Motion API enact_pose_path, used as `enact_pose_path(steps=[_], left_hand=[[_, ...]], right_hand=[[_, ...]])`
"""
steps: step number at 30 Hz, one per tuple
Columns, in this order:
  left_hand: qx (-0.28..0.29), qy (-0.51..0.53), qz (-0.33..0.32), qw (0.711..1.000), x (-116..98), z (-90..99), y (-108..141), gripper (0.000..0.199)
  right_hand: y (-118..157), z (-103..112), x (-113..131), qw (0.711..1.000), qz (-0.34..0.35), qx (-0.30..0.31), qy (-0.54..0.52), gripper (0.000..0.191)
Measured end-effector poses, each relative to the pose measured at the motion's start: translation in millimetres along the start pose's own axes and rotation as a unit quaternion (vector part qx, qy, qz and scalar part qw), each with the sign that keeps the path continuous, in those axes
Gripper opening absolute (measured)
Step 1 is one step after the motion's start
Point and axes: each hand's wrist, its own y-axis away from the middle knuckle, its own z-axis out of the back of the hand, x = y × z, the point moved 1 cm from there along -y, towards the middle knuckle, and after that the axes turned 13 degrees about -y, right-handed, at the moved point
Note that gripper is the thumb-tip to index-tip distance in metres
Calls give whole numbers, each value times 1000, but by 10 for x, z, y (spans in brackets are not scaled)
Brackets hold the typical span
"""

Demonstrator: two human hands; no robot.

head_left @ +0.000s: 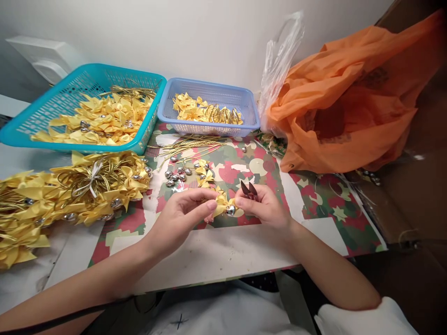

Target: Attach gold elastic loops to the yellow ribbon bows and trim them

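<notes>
Two baskets (pixel 209 128) (pixel 150 130) behind bells (pixel 180 177), orange bag (pixel 324 60), left hand (pixel 178 211) and right hand (pixel 266 207) pinching bow (pixel 221 204), snips (pixel 245 187) in right

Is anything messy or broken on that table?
Yes, the patterned sheet looks torn: ragged pale strips cut through its printed shapes. One silver ball also lies off by itself near the orange bag, away from the other balls.
</notes>
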Motion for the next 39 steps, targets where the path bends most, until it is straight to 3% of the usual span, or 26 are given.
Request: enact_pose_path(steps=[7,12,18,22,26,28,31,34,37,39], left_hand=[[-41,-58,-4,997,-64,-14,7,14],[-70,-54,-10,996,-50,-5,29,15],[-55,-13,-14,998,-6,7,7,10],[-33,87,-9,996,2,19,-15,29],[-76,99,2,992,-4,15,-26,24],[-77,79,5,994,1,13,-28,23],[-52,48,11,997,18,19,-30,29],[-39,44,6,998,39,36,-28,32],[-58,36,-25,997,65,59,-18,23],[-67,24,-41,997,86,71,-10,18]], right_hand=[[25,-8,-25,999,20,-15,34,37],[79,-28,-4,991,71,-36,107,23],[84,-28,8,988,65,-47,132,25],[63,-22,14,989,53,-53,126,31],[73,-7,4,986,72,-43,146,30],[84,9,-10,977,112,-26,181,25],[103,34,-15,923,259,14,285,12],[128,48,8,807,424,46,408,15],[151,54,38,710,502,48,492,19],[164,55,49,683,518,44,513,17]])
